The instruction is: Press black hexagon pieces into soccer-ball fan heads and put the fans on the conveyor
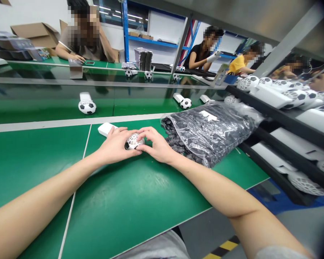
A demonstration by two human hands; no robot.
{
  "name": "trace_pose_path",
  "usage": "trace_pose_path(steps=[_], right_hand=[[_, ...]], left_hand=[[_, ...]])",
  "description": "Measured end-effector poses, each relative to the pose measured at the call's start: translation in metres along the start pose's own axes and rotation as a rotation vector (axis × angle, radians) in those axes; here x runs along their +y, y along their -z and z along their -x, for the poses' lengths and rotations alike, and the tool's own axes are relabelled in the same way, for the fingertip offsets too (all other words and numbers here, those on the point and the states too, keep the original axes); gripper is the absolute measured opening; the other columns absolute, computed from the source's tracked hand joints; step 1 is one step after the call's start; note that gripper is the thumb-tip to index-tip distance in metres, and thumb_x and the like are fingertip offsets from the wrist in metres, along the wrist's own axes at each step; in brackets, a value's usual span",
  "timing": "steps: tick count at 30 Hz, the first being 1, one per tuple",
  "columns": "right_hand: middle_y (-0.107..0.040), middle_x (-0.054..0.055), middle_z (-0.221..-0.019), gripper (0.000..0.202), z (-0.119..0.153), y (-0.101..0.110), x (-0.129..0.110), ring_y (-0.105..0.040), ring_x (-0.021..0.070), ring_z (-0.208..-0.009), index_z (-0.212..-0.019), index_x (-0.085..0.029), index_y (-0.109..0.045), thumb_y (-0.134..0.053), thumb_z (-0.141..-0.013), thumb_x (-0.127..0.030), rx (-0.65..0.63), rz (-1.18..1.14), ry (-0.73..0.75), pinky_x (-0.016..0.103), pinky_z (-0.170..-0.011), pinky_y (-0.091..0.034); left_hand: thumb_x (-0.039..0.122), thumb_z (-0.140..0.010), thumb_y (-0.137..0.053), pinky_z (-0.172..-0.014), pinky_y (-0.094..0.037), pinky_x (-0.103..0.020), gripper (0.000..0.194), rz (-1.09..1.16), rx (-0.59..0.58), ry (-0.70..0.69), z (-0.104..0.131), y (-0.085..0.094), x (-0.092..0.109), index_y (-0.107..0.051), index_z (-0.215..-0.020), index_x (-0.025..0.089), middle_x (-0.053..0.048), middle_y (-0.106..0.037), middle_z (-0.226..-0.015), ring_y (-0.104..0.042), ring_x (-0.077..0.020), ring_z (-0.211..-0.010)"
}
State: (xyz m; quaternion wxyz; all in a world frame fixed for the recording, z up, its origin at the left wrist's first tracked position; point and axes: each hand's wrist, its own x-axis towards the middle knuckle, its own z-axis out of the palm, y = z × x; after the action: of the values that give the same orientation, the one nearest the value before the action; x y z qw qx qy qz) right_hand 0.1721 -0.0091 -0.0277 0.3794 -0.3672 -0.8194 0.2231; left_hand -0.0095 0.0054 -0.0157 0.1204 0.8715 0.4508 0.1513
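Observation:
A white unit with a football-shaped end [134, 141] rests on the green table, its white handle [106, 128] pointing to the upper left. Black patches show on part of the ball, and the rest is white lattice. My left hand [118, 144] is wrapped round the ball's left side and covers the joint to the handle. From the right, the thumb and fingers of my right hand [155, 144] grip the ball. Beside that hand lies a clear plastic bag [210, 126] of small black pieces, some spilling from its open left end.
Black racks [291, 118] with white football units stand at the right. Beyond the pale rail [56, 123], finished-looking units [87, 106] lie on a green conveyor. Several people sit across it, near cardboard boxes [36, 34] and blue shelving.

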Motion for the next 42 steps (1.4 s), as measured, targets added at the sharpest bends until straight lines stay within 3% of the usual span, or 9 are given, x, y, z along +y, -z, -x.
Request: trace_pose_path(steps=[3, 6, 13, 24, 36, 42], right_hand=[[-0.05, 0.007, -0.115, 0.034, 0.0, -0.004, 0.007, -0.051, 0.0185, -0.105, -0.095, -0.02, -0.048, -0.068, -0.068, -0.025, 0.008, -0.163, -0.152, 0.036, -0.085, -0.045], [-0.052, 0.007, -0.114, 0.038, 0.0, -0.007, 0.014, -0.057, 0.0162, -0.097, -0.106, -0.02, -0.043, -0.061, -0.075, -0.031, -0.071, -0.299, -0.24, 0.035, -0.084, -0.046], [-0.055, 0.007, -0.11, 0.041, 0.002, -0.005, 0.012, -0.058, 0.0157, -0.093, -0.111, -0.019, -0.042, -0.059, -0.076, -0.034, -0.122, -0.261, -0.197, 0.033, -0.084, -0.047], [-0.057, 0.005, -0.105, 0.036, 0.003, -0.007, 0.009, -0.056, 0.0154, -0.086, -0.111, -0.018, -0.044, -0.053, -0.08, -0.033, -0.065, -0.092, -0.172, 0.032, -0.077, -0.046], [-0.056, 0.005, -0.103, 0.041, 0.001, -0.017, 0.009, -0.058, 0.0163, -0.088, -0.102, -0.02, -0.043, -0.061, -0.071, -0.039, 0.05, -0.188, -0.251, 0.032, -0.075, -0.048], [-0.057, 0.005, -0.101, 0.05, -0.001, -0.017, 0.01, -0.059, 0.0163, -0.084, -0.099, -0.019, -0.044, -0.067, -0.063, -0.044, 0.024, -0.239, -0.32, 0.031, -0.07, -0.049]], left_hand=[[0.058, -0.066, -0.056, -0.095, -0.028, -0.047, 0.068, 0.01, 0.001, 0.015, 0.0, 0.002, 0.002, -0.048, -0.121, 0.02, -0.009, -0.055, -0.117, -0.038, -0.0329, -0.115], [0.056, -0.067, -0.057, -0.094, -0.03, -0.046, 0.062, 0.042, 0.012, 0.038, -0.001, 0.003, 0.004, -0.052, -0.117, 0.02, -0.008, -0.056, -0.113, -0.04, -0.031, -0.112], [0.052, -0.061, -0.063, -0.092, -0.031, -0.044, 0.06, 0.066, 0.046, 0.049, -0.003, -0.001, 0.003, -0.055, -0.111, 0.02, -0.007, -0.058, -0.104, -0.044, -0.0301, -0.106], [0.048, -0.066, -0.06, -0.092, -0.033, -0.042, 0.053, 0.113, 0.055, 0.09, -0.001, -0.002, 0.009, -0.055, -0.111, 0.019, -0.008, -0.056, -0.107, -0.043, -0.0284, -0.106], [0.044, -0.065, -0.061, -0.092, -0.036, -0.041, 0.054, 0.15, 0.096, 0.004, -0.001, -0.004, 0.002, -0.054, -0.112, 0.017, -0.009, -0.055, -0.109, -0.045, -0.0275, -0.106], [0.053, -0.062, -0.062, -0.099, -0.026, -0.05, 0.07, 0.119, 0.016, -0.035, -0.001, -0.005, -0.002, -0.046, -0.12, 0.017, -0.012, -0.05, -0.121, -0.033, -0.0334, -0.121]])
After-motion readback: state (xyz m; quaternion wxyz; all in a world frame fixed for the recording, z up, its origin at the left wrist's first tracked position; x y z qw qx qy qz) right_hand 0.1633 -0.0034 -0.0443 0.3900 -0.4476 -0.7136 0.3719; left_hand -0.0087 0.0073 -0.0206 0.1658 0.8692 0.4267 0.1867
